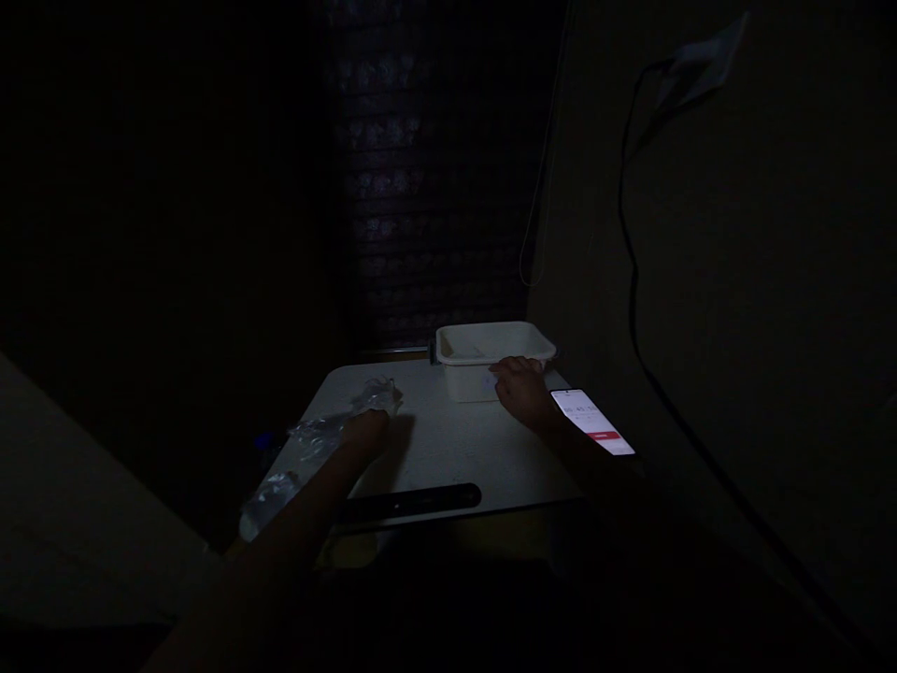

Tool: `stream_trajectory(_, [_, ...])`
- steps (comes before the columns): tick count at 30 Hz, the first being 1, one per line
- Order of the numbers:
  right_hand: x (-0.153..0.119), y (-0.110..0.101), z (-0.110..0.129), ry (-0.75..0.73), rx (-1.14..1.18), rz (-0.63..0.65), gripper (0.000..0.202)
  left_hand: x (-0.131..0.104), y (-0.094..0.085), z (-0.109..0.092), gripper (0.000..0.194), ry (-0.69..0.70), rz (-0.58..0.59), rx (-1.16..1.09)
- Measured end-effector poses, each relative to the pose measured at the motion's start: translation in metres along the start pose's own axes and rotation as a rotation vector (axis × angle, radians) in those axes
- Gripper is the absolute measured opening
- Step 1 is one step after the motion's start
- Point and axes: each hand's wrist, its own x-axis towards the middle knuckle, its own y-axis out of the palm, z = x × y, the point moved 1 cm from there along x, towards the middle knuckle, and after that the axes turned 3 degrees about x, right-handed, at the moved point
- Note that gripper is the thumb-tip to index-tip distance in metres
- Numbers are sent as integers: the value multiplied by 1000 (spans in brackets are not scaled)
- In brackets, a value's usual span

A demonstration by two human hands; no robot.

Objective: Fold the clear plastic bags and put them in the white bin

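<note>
On a small white table (448,458), in dim light, my left hand (368,432) is closed at a crumpled clear plastic bag (379,393), which shows beyond the fingers. More crumpled clear plastic (319,437) lies just left of that hand, and another clear plastic piece (272,500) rests at the table's near left edge. My right hand (522,388) is at the front right of a white plastic tub (468,381), fingers bent over its rim. Something faint lies inside the tub, too dark to make out.
A lit phone (592,422) with a timer lies at the table's right edge. A dark slot (413,502) runs along the front edge. On the right wall, a black cable (633,290) hangs from a socket (701,70). A dark blind (392,187) covers the back.
</note>
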Motion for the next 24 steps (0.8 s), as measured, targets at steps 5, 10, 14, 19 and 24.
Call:
stream_trajectory(5, [-2,11,3,229,499,255,24,6,-13,-28,26,149,-210,-161])
stream_trajectory(10, [-9,25,9,510,958,499,24,10,-21,-67,24,299,-380,-392])
stream_trajectory(14, [-12,28,11,557,1109,492,16,17,-20,-85,21,377,-458,-563])
stream_trajectory(19, [-12,23,1,509,862,407,14,21,-22,-83,23,174,-551,-691])
stream_trajectory(24, [-14,10,-13,252,343,501,23,12,-24,-64,28,-64,-421,-533])
